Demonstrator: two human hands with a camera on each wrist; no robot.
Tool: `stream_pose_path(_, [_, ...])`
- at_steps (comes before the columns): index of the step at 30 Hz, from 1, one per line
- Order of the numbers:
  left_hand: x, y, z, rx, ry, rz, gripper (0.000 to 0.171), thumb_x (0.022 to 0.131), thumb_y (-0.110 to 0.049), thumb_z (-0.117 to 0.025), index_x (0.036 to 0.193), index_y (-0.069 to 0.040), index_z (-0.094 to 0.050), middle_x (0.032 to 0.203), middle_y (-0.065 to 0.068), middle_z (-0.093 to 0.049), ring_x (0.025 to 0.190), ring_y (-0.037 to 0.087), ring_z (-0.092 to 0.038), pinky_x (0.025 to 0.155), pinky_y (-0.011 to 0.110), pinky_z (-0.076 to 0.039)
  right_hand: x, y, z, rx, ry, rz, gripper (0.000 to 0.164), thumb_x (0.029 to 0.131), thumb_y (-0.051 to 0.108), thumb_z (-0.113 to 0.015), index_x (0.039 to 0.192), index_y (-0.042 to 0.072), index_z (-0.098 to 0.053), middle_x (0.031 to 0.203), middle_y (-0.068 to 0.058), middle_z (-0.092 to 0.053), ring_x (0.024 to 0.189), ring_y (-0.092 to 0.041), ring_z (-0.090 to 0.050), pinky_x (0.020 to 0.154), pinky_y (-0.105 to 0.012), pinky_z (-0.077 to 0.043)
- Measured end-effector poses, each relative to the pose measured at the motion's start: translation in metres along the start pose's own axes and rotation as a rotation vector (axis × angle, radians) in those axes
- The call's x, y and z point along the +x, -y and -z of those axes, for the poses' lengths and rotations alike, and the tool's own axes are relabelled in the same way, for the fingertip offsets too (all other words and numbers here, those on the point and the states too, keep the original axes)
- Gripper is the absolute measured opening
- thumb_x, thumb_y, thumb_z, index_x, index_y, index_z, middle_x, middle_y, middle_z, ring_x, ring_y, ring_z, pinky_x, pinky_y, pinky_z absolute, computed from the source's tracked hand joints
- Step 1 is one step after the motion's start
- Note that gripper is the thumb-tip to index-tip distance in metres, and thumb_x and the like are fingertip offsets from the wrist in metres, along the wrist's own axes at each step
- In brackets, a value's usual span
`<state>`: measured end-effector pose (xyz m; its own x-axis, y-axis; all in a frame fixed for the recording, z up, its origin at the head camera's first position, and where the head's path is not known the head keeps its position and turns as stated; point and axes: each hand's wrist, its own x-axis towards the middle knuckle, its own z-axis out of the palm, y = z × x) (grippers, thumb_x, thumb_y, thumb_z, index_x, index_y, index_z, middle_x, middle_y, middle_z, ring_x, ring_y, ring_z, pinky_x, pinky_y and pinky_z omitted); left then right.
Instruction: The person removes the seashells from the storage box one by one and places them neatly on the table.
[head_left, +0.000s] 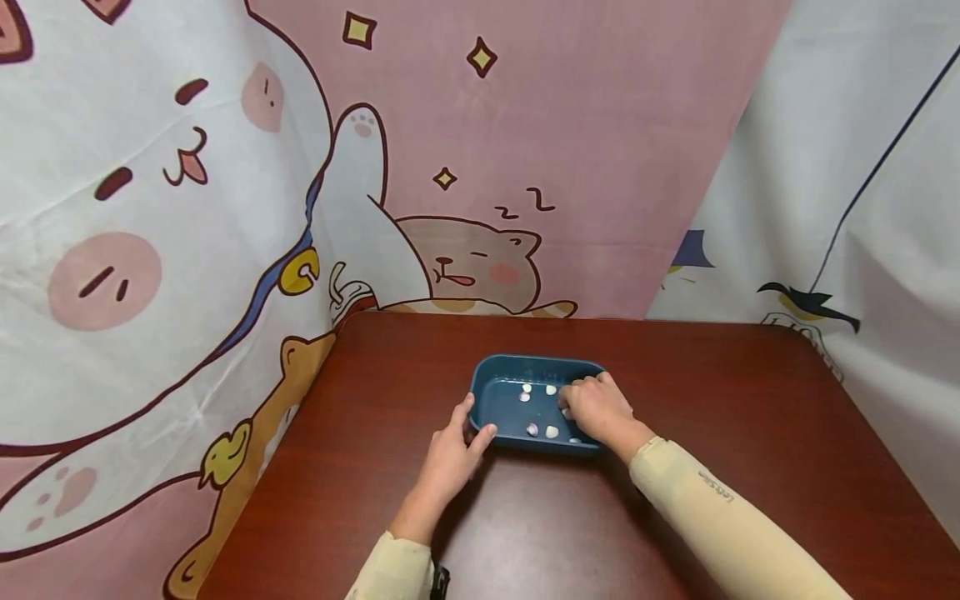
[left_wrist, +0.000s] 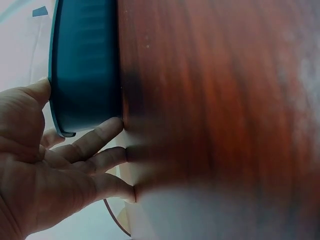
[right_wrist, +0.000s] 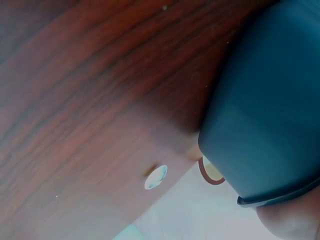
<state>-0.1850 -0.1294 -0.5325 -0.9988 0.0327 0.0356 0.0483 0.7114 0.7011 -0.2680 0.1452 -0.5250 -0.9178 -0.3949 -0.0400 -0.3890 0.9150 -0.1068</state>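
Shiny reddish table [head_left: 735, 392], cartoon cloth [head_left: 585, 150] at 12 o'clock, blue tray [head_left: 495, 408] of pale bits [head_left: 552, 432] on it; left hand [head_left: 450, 450] spread at tray's 8 o'clock, right hand [head_left: 602, 407] curled at 3, can't tell if pinching

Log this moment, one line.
left hand: touching blue tray; right hand: fingers curled inside tray, hold unclear; pale pieces: scattered on tray floor

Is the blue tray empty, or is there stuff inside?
Not empty, but not full: small pale pieces lie scattered in the blue tray, with bare bottom showing between them.
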Motion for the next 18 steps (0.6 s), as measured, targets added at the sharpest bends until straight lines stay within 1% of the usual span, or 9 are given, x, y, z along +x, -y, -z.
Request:
stream_pose_path(3, [-0.0002, -0.0009, 0.0006, 0.007, -0.001, -0.002, 0.075, 0.103, -0.049, -0.07, 0.165, -0.018, -0.041, 0.108, 0.007, -0.079, 0.083, 0.018, -0.066, 0.083, 0.044, -0.057, 0.0005, -0.0002, -0.0012, -0.009, 0.003, 0.009, 0.013, 0.099, 0.023, -0.077, 0.111, 0.02, -0.082, 0.106, -0.001, -0.081, 0.102, -0.023, -0.071, 0.104, -0.054, -0.046])
stream_pose_path(5, [-0.0003, -0.001, 0.0008, 0.006, -0.001, -0.004, 0.075, 0.103, -0.048, -0.07, 0.165, -0.017, -0.042, 0.108, 0.007, -0.079, 0.083, 0.018, -0.066, 0.084, 0.045, -0.057, 0.0008, -0.0001, -0.002, -0.02, 0.001, 0.017, 0.011, 0.099, 0.023, -0.076, 0.109, 0.022, -0.082, 0.106, 0.0, -0.081, 0.101, -0.022, -0.07, 0.103, -0.053, -0.047])
stream_pose_path(8, [0.0003, -0.0007, 0.0008, 0.0, -0.002, -0.003, 0.075, 0.103, -0.049, -0.069, 0.165, -0.018, -0.041, 0.101, 0.005, -0.077, 0.08, 0.017, -0.064, 0.082, 0.044, -0.057, 0.0009, 0.0008, -0.002, -0.029, -0.013, 0.029, 0.011, 0.099, 0.023, -0.077, 0.109, 0.022, -0.081, 0.105, -0.001, -0.081, 0.1, -0.022, -0.071, 0.102, -0.052, -0.048])
stream_pose_path(10, [0.0008, -0.0003, 0.0007, -0.003, -0.004, -0.001, 0.075, 0.103, -0.049, -0.069, 0.165, -0.018, -0.041, 0.1, 0.004, -0.077, 0.079, 0.016, -0.063, 0.081, 0.043, -0.056, 0.0009, 0.0014, -0.0017, -0.028, -0.017, 0.034, 0.012, 0.099, 0.023, -0.077, 0.11, 0.021, -0.081, 0.105, -0.001, -0.08, 0.099, -0.022, -0.071, 0.101, -0.051, -0.048])
stream_pose_path(14, [0.0007, -0.0002, 0.0006, 0.0, -0.003, 0.004, 0.075, 0.103, -0.05, -0.069, 0.165, -0.018, -0.041, 0.103, 0.004, -0.078, 0.079, 0.016, -0.063, 0.08, 0.042, -0.056, 0.0002, 0.0022, -0.0014, -0.025, -0.007, 0.038, 0.013, 0.099, 0.023, -0.077, 0.111, 0.02, -0.08, 0.105, -0.001, -0.079, 0.098, -0.021, -0.069, 0.098, -0.049, -0.048])
stream_pose_path(18, [0.0003, -0.0004, 0.0, 0.008, -0.005, 0.002, 0.075, 0.103, -0.05, -0.069, 0.165, -0.018, -0.041, 0.105, 0.005, -0.078, 0.081, 0.017, -0.065, 0.082, 0.044, -0.057, -0.0009, 0.0027, -0.0008, -0.01, 0.012, 0.031, 0.015, 0.099, 0.025, -0.077, 0.112, 0.019, -0.078, 0.105, 0.0, -0.078, 0.096, -0.019, -0.067, 0.094, -0.046, -0.049])
